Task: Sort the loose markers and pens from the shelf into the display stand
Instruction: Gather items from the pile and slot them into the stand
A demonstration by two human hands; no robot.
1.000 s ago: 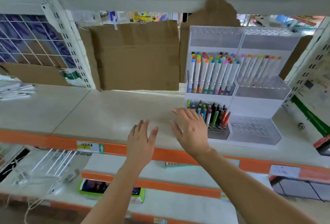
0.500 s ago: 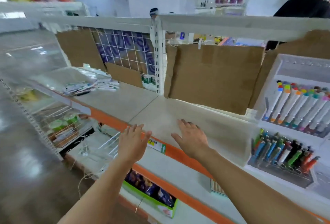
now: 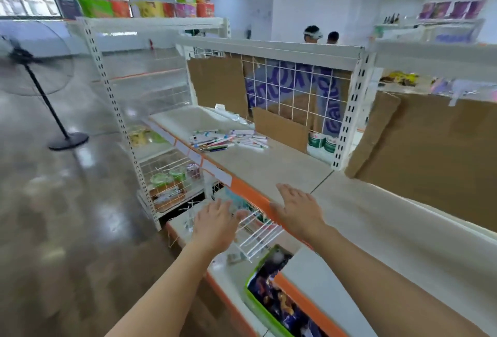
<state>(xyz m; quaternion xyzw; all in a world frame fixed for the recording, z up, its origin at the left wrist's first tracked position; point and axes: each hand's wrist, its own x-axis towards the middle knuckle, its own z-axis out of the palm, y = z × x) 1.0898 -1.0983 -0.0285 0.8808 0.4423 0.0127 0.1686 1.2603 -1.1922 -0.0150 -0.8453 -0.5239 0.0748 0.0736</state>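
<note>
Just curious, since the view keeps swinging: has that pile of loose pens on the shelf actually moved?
No. The pile of pens still lies by the cardboard piece at the wire grid; only the camera turned.

Two bare forearms entered from the 6 o'clock edge, sleeveless as far as was visible. The bare left hand (image 3: 215,222) and bare right hand (image 3: 297,207) bore no gloves, with fingers blurred.

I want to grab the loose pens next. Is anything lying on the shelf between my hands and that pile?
Nothing visible does. The right hand and left hand are both empty, at the shelf's near edge, and only bare shelf lies between them and the pile of markers and pens further along.
</note>
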